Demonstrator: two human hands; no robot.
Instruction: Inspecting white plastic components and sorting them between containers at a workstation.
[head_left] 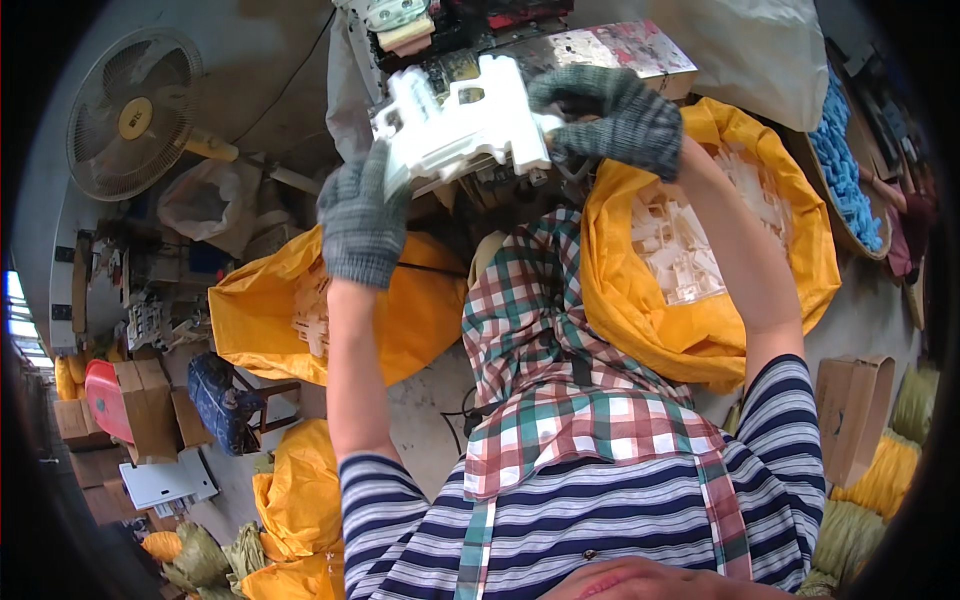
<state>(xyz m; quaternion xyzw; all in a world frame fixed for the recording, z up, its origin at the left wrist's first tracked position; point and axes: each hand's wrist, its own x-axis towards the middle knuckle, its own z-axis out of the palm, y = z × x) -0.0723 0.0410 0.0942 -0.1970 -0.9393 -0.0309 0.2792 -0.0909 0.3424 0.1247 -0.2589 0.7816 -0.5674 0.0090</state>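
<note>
White part (465, 125): held up between the gloves; glare and blur swallow its detail, though I make out notched, blocky plastic.
Left hand (362, 220): grey knit glove, curled around the part's lower left end, some fingers hidden behind.
Right hand (625, 120): matching glove, fingers bent in on the right end; exact fingertip contact is unclear.
Right sack (630, 320): creased yellow, pale pieces (680, 250) inside, partly covered by the forearm.
Floor (420, 395): bare patch below the left sack (415, 335).
</note>
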